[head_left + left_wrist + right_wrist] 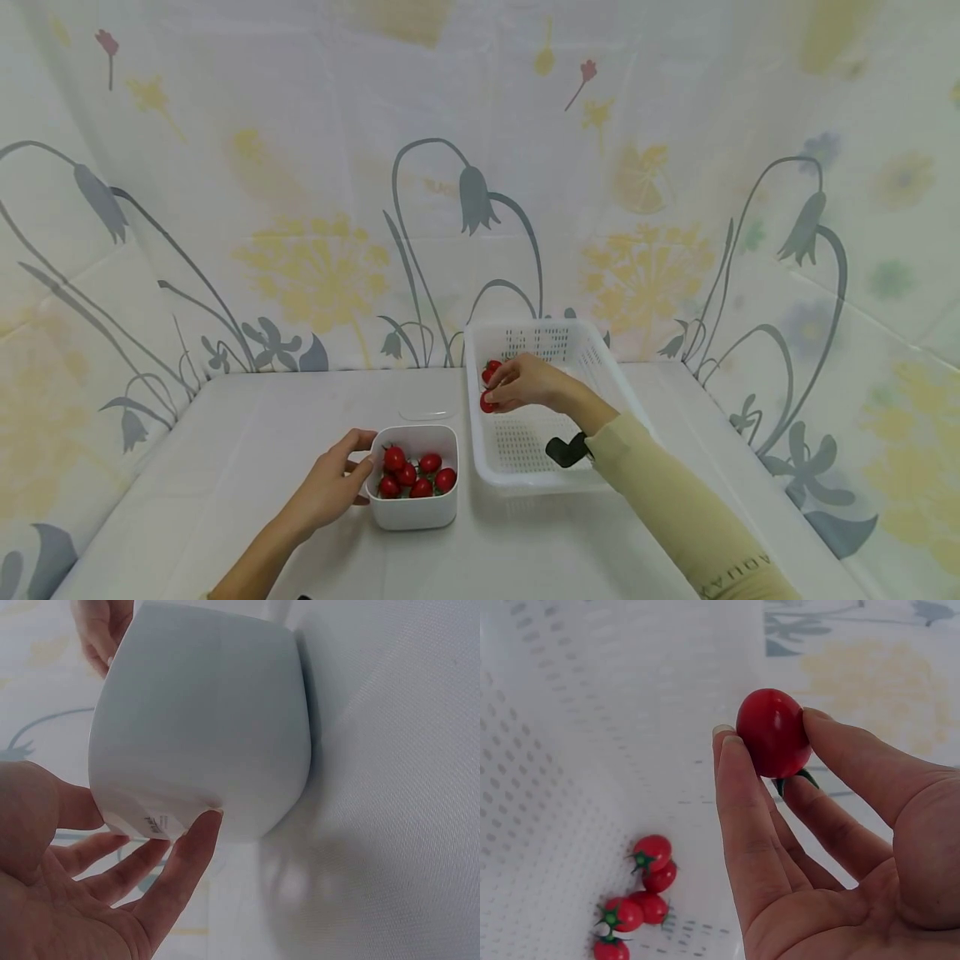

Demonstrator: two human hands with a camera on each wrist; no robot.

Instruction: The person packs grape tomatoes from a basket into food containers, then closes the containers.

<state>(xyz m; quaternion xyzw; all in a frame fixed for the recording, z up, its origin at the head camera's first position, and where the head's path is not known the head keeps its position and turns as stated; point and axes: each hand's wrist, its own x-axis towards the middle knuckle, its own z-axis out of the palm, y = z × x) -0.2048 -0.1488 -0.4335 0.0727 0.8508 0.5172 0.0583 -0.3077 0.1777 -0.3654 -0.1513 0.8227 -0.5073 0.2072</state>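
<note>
Tomato (774, 733) was pinched in the right hand (525, 385), thumb on one side and two fingertips on the other, parted only by the fruit's width; the remaining fingers bent loosely behind it. Its green stem (801, 780) pointed to 5 o'clock in the right wrist view. From the head, the fruit showed within the outline of the white basket (502, 481), at 9 o'clock from its middle. How high it was above the basket floor I could not tell.

At least five other tomatoes (651, 907) lay in the basket, at 7 o'clock from the held one in the right wrist view and near the basket's 10 o'clock corner in the head view.

The left hand (337, 475) was at the 9 o'clock side of the white box (414, 514), its fingers spread apart and gently bent, fingertips touching the wall and thumb near the rim; nothing was enclosed in its palm. The box stood upright on the table (247, 450), at 8 o'clock from the basket and just beside it, with a cluster of red fruit (421, 488) inside. A small label (159, 825) showed on its wall. A clear lid-like piece (427, 414) lay just beyond it at 12 o'clock.

A pale sleeve (675, 504) covered the right arm, and flowered cloth (322, 267) hung behind the table.
</note>
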